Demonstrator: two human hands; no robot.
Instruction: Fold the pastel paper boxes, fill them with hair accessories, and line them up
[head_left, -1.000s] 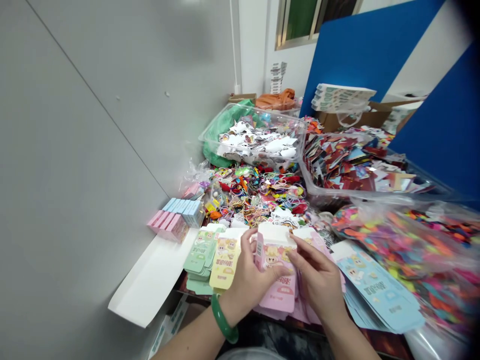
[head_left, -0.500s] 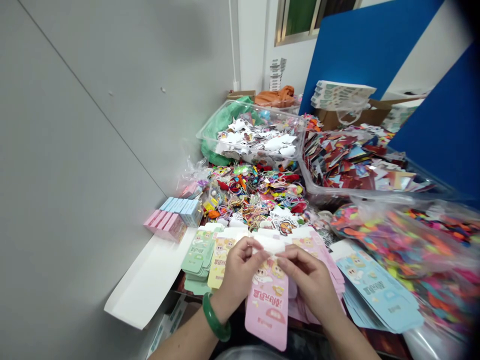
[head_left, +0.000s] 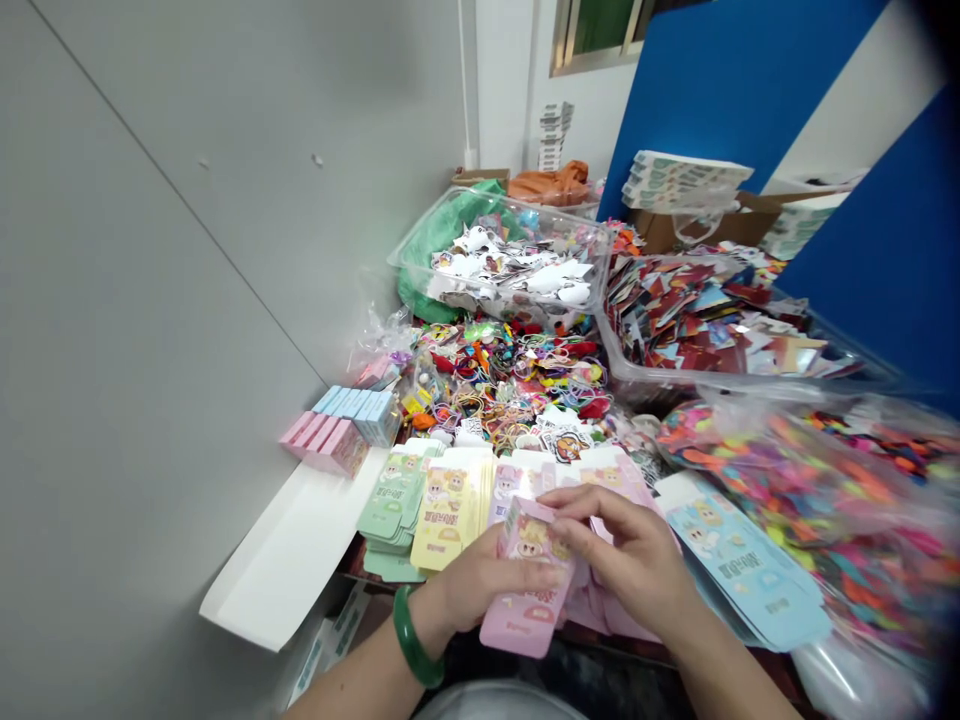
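Observation:
A pink printed carton (head_left: 517, 625) is in both hands, tilted, close in front of me. My left hand (head_left: 469, 585) is closed round its left side, thumb across the printed front. At the carton's upper right edge, my right hand (head_left: 637, 545) pinches with thumb and fingers; its fingertips are partly hidden. Under and behind the hands lie flat cartons in stacks: green (head_left: 396, 490), yellow (head_left: 442, 515), purple (head_left: 514, 480) and pink (head_left: 604, 615). To the right of my right hand is a stack of light blue cartons (head_left: 750, 570).
Small pink boxes (head_left: 334, 445) and blue boxes (head_left: 360, 408) stand by the wall, near a long white card (head_left: 289, 560). Colourful trinkets (head_left: 510, 370) cover the middle. Behind are clear tubs (head_left: 607, 345) of paper pieces. A plastic bag of bright pieces (head_left: 840, 500) bulges at right.
The pink carton's white top flap no longer shows, and the carton looks opened out and thicker. My left hand has moved down onto its front; my right hand stays at the top.

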